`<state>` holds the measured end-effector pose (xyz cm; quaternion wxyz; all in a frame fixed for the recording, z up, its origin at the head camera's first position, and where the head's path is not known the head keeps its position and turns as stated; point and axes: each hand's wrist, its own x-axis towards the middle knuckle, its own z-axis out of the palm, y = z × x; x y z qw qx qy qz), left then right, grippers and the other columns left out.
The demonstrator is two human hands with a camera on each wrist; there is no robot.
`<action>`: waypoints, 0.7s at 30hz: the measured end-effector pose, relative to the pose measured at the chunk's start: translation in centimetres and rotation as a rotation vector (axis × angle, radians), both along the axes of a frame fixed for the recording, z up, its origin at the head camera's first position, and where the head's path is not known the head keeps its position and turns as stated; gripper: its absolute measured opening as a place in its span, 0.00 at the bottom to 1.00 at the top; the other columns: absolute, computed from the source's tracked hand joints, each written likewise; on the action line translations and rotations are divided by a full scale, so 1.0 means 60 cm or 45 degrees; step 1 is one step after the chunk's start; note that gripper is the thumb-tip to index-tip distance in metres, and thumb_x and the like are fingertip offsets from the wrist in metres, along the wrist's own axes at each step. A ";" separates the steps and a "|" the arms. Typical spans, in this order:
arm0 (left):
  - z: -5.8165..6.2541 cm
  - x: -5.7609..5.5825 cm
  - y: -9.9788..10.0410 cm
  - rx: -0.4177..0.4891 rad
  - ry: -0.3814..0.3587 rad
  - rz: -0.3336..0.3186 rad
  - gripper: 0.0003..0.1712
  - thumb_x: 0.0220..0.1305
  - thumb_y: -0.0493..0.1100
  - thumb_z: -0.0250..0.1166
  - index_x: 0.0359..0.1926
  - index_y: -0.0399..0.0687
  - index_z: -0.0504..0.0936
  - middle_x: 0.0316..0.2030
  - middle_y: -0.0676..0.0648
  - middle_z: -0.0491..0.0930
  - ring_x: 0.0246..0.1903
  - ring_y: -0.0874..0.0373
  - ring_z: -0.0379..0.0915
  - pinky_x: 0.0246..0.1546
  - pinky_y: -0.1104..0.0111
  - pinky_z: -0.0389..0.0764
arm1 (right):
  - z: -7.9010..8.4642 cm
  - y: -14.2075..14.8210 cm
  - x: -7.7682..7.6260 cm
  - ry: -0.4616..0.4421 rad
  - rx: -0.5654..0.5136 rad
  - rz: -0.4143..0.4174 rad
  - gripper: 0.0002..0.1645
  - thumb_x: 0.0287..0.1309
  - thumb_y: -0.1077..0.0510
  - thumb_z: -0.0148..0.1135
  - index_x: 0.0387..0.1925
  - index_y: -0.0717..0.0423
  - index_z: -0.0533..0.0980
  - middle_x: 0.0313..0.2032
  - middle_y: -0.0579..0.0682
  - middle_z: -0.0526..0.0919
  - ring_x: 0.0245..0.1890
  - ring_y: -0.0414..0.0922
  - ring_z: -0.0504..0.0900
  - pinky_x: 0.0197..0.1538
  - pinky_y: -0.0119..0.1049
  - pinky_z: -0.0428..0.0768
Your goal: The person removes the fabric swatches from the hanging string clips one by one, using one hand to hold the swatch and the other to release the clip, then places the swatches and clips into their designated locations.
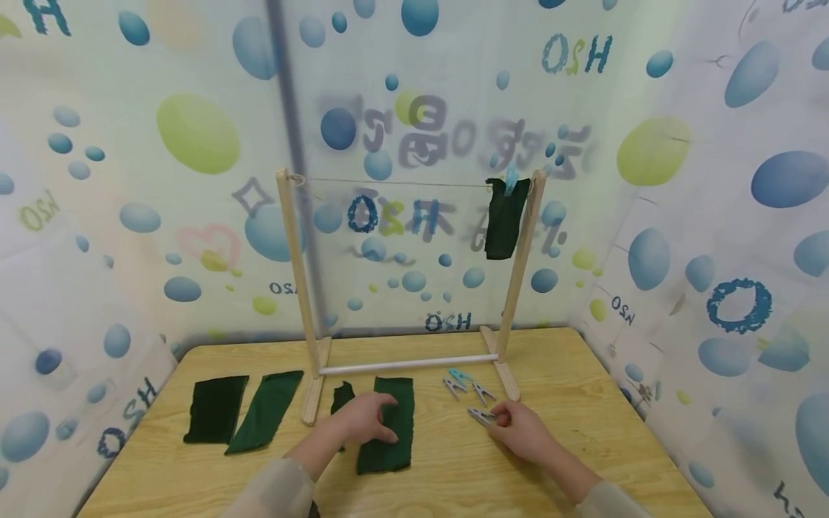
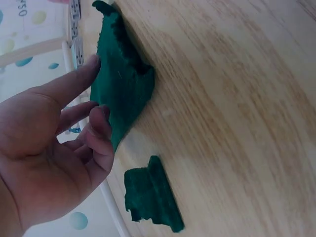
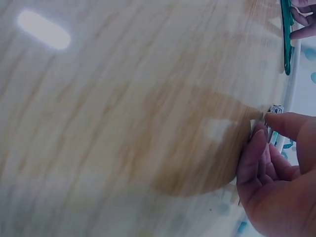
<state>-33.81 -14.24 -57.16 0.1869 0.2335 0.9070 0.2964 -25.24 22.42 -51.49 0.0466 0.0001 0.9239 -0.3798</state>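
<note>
My left hand (image 1: 364, 420) is over a dark green cloth strip (image 1: 403, 410) on the table, thumb and forefinger spread apart. In the left wrist view the fingertips overlap the near side of this cloth, whose one edge curls up. A smaller green cloth piece (image 1: 343, 394) lies partly hidden behind that hand. To the right, my right hand (image 1: 526, 433) pinches a grey clothespin (image 1: 479, 416) between thumb and fingers, low at the tabletop. Just behind it lie two more grey clothespins (image 1: 482, 392) and a blue clothespin (image 1: 460, 375).
A wooden rack (image 1: 300, 273) with a string line (image 1: 395, 182) stands at the back. One dark green cloth (image 1: 504, 223) hangs at its right end under a blue clip (image 1: 511, 178). Two more green cloths (image 1: 216, 410) lie at left. Patterned curtains (image 1: 414, 288) surround the table.
</note>
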 end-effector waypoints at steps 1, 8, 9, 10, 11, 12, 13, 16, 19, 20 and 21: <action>-0.009 -0.006 -0.001 0.004 -0.028 -0.002 0.48 0.57 0.63 0.85 0.74 0.54 0.80 0.33 0.57 0.82 0.31 0.62 0.78 0.34 0.64 0.80 | -0.001 -0.001 -0.001 0.006 0.000 0.001 0.18 0.59 0.60 0.79 0.50 0.60 0.84 0.37 0.48 0.84 0.37 0.43 0.79 0.42 0.37 0.79; -0.022 -0.007 -0.002 0.019 -0.124 -0.013 0.56 0.48 0.58 0.91 0.77 0.56 0.77 0.34 0.55 0.82 0.34 0.59 0.79 0.37 0.62 0.82 | -0.009 -0.010 -0.010 0.000 0.013 -0.001 0.20 0.61 0.57 0.80 0.51 0.60 0.83 0.37 0.48 0.83 0.36 0.43 0.78 0.40 0.35 0.77; -0.020 -0.004 -0.003 0.020 -0.129 -0.013 0.56 0.48 0.58 0.91 0.77 0.57 0.77 0.35 0.55 0.82 0.34 0.60 0.78 0.37 0.62 0.81 | -0.010 -0.011 -0.012 0.000 0.010 0.003 0.20 0.61 0.57 0.80 0.51 0.60 0.83 0.37 0.48 0.83 0.36 0.43 0.78 0.40 0.35 0.77; -0.020 -0.004 -0.003 0.016 -0.129 -0.014 0.56 0.49 0.57 0.90 0.78 0.57 0.77 0.35 0.56 0.82 0.35 0.60 0.78 0.38 0.62 0.81 | -0.011 -0.011 -0.013 -0.003 0.003 0.006 0.21 0.61 0.56 0.80 0.50 0.60 0.83 0.37 0.48 0.84 0.36 0.43 0.79 0.40 0.35 0.78; -0.020 -0.002 -0.003 0.017 -0.129 -0.016 0.56 0.49 0.57 0.90 0.78 0.58 0.77 0.36 0.56 0.82 0.35 0.60 0.78 0.38 0.62 0.81 | -0.012 -0.010 -0.014 -0.007 -0.011 0.012 0.21 0.61 0.55 0.80 0.50 0.60 0.83 0.37 0.49 0.84 0.36 0.44 0.79 0.40 0.36 0.78; -0.020 -0.001 -0.004 0.017 -0.128 -0.019 0.56 0.49 0.58 0.90 0.78 0.59 0.76 0.36 0.56 0.82 0.35 0.61 0.78 0.38 0.62 0.81 | -0.016 -0.008 -0.016 -0.006 -0.006 0.025 0.22 0.61 0.54 0.80 0.51 0.60 0.83 0.37 0.48 0.84 0.36 0.43 0.79 0.39 0.34 0.78; -0.021 0.000 -0.004 0.017 -0.126 -0.023 0.56 0.49 0.58 0.90 0.79 0.59 0.76 0.36 0.57 0.82 0.35 0.61 0.78 0.38 0.63 0.81 | -0.016 -0.007 -0.015 0.007 -0.027 0.037 0.23 0.61 0.53 0.80 0.50 0.61 0.82 0.38 0.50 0.84 0.36 0.44 0.79 0.39 0.36 0.78; -0.022 0.003 -0.007 0.022 -0.119 -0.033 0.56 0.50 0.59 0.90 0.79 0.62 0.76 0.37 0.57 0.82 0.36 0.62 0.78 0.39 0.64 0.81 | -0.027 0.001 -0.019 0.018 -0.045 0.052 0.26 0.62 0.48 0.80 0.51 0.60 0.81 0.38 0.49 0.84 0.36 0.43 0.79 0.39 0.34 0.78; -0.021 0.007 -0.009 0.043 -0.122 -0.032 0.56 0.50 0.59 0.90 0.79 0.62 0.76 0.37 0.56 0.81 0.36 0.60 0.77 0.38 0.63 0.80 | -0.033 0.005 -0.018 0.030 -0.045 0.048 0.27 0.64 0.45 0.80 0.51 0.60 0.81 0.39 0.51 0.84 0.37 0.44 0.80 0.38 0.34 0.77; -0.021 0.008 -0.010 0.049 -0.124 -0.031 0.56 0.50 0.58 0.90 0.79 0.62 0.76 0.38 0.56 0.81 0.36 0.60 0.77 0.38 0.62 0.80 | -0.032 0.003 -0.016 0.028 -0.044 0.037 0.27 0.63 0.45 0.80 0.51 0.59 0.81 0.39 0.51 0.84 0.37 0.44 0.80 0.39 0.35 0.77; -0.020 0.009 -0.010 0.055 -0.129 -0.028 0.56 0.50 0.58 0.89 0.79 0.62 0.76 0.38 0.56 0.81 0.37 0.60 0.77 0.38 0.62 0.80 | -0.030 0.001 -0.014 0.015 -0.047 0.017 0.26 0.63 0.46 0.80 0.51 0.59 0.81 0.39 0.50 0.84 0.37 0.44 0.80 0.39 0.35 0.77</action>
